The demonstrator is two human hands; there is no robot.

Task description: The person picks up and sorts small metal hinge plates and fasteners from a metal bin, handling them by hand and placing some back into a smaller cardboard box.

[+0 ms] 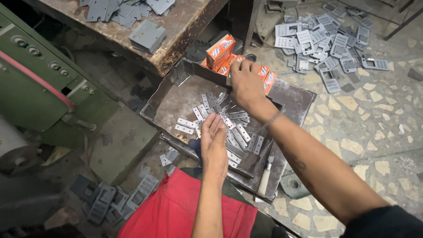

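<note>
My left hand (214, 142) hovers palm up and open over a pile of small flat metal plates with holes (229, 121) lying in a shallow dark metal tray (169, 99). My right hand (246, 86) reaches to the tray's far edge, fingers curled down at a stack of small orange cardboard boxes (220, 50). Whether it grips a box is hidden by the hand itself.
A green machine (44, 83) stands at the left. A rusty workbench (185, 26) holds grey metal parts. Several perforated grey plates (326, 39) lie on the terrazzo floor at upper right, more lie at lower left (114, 200). A red cloth (185, 211) covers my lap.
</note>
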